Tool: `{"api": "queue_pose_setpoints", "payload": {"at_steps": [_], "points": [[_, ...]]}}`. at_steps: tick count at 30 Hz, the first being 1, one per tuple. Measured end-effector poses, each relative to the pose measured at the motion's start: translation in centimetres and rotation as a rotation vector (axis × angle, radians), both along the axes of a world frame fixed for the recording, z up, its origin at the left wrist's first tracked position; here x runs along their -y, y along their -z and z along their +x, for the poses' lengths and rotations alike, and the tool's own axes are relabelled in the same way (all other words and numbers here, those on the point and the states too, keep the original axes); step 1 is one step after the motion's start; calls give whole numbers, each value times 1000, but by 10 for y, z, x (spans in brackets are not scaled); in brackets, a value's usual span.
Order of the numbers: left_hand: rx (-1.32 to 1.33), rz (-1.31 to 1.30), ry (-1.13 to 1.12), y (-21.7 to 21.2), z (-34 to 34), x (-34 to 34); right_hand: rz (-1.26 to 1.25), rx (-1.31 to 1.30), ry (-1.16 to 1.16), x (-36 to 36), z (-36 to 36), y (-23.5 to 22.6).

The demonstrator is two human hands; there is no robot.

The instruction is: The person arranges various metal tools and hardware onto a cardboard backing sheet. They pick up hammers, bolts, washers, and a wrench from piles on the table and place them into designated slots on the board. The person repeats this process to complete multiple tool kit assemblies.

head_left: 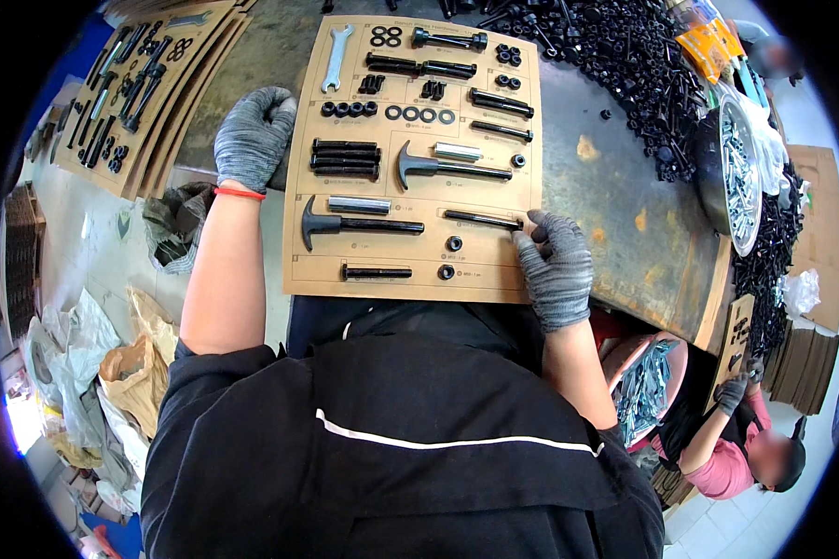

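Observation:
A brown cardboard sheet (419, 210) lies before me on the metal table's near edge, covered with rows of fasteners. My left hand (254, 140), in a grey glove, is closed at its left edge. At the lower right edge my right hand (559, 270), gloved alike, has its fingers bent over the sheet, close against the end of a black bolt (480, 220). Below that bolt sit two black nuts (454, 243). The sheet also bears two hook-headed black pieces (368, 225), silver sleeves (359, 204), washers (419, 115), several black bolts (345, 158) and an open-end wrench (337, 59).
Loose black fasteners (625, 84) heap across the table's (615, 196) far right. A metal bowl (741, 177) of silver bolts stands there; a pink bucket (676, 368) of silver parts sits below. Filled sheets (126, 93) lean at left. A co-worker (732, 466) holds another sheet at lower right.

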State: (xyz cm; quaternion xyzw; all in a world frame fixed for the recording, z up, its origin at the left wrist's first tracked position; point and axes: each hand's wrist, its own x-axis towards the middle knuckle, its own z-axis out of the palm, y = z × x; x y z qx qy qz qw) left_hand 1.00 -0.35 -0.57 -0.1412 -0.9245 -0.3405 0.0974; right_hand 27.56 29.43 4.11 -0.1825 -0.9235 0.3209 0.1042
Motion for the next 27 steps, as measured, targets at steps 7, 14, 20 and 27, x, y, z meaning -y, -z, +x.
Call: {"api": "queue_pose_setpoints", "payload": {"at_steps": [7, 14, 20, 27], "points": [[24, 48, -63, 5, -5, 5, 105, -21, -48, -6, -6, 9], [239, 558, 62, -6, 57, -13, 102, -239, 88, -27, -3, 20], [509, 747, 20, -31, 73, -33, 49, -5, 73, -17, -46, 15], [1101, 1135, -345, -62, 30, -36, -1229, -175, 452, -18, -76, -17]]}}
